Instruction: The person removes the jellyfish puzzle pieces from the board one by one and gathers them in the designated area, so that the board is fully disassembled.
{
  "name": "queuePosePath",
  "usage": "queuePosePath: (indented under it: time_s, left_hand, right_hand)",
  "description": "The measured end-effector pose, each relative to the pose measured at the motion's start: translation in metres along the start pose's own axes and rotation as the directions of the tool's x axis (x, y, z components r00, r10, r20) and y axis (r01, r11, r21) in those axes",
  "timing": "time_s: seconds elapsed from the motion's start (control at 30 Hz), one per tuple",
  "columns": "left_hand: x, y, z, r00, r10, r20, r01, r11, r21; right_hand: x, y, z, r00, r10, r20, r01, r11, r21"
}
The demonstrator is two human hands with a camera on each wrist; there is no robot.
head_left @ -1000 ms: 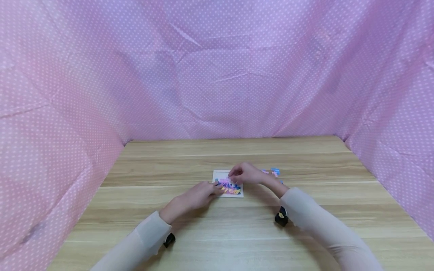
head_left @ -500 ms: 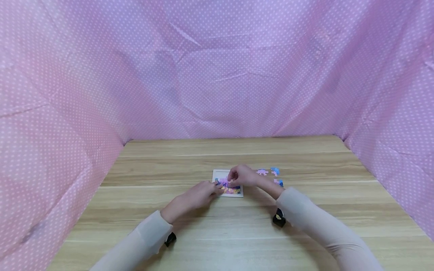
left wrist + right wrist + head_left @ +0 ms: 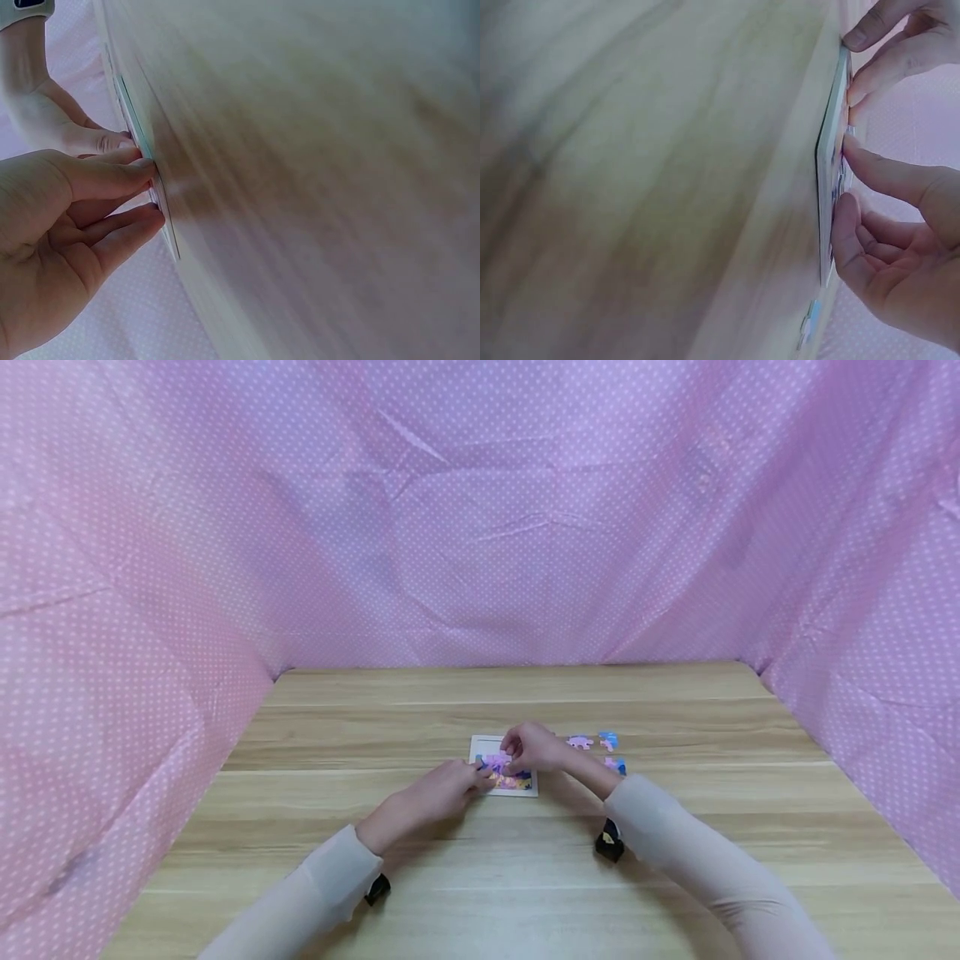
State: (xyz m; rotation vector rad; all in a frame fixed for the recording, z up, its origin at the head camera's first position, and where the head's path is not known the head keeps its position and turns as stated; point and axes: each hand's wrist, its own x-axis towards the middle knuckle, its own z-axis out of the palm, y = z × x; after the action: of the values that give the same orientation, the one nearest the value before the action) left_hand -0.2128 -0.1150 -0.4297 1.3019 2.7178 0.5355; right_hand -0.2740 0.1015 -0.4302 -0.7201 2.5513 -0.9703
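A small jigsaw puzzle in a white tray [image 3: 486, 745] lies on the table, its near part filled with pink, yellow and blue pieces. Fingers of my left hand [image 3: 446, 787] rest on the tray's left side, thumb at its corner in the right wrist view. My right hand [image 3: 536, 747] reaches over from the right, thumb and index finger on the pieces near the middle. Seen from the right wrist, thumb and index of that hand [image 3: 900, 232] bracket a puzzle piece low against the tray [image 3: 825, 180]; the fingers hide most of it.
Loose puzzle pieces lie right of the tray: a pink one [image 3: 580, 742], a blue and pink one [image 3: 608, 741] and another [image 3: 615, 766] nearer. A pink dotted curtain [image 3: 480, 568] hangs behind and beside the wooden table [image 3: 495, 885].
My right hand has moved slightly left and down onto the puzzle's middle, and its forearm has swung left, uncovering loose pieces. The left hand stays put.
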Motion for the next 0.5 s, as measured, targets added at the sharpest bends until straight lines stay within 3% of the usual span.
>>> queuePosePath:
  time_s: [0.3,0.5]
  left_hand:
    - [-0.0028,0.0000,0.0005,0.997,-0.063,0.039,0.065,0.997,-0.043]
    - [-0.0008,-0.0002,-0.0002,0.997,-0.073,0.038,0.075,0.996,-0.045]
  right_hand:
    - [-0.0009,0.0044,0.0029,0.999,0.031,0.027,-0.035,0.989,0.145]
    - [-0.0040,0.0069,-0.0029,0.999,0.027,-0.021,-0.022,0.979,0.204]
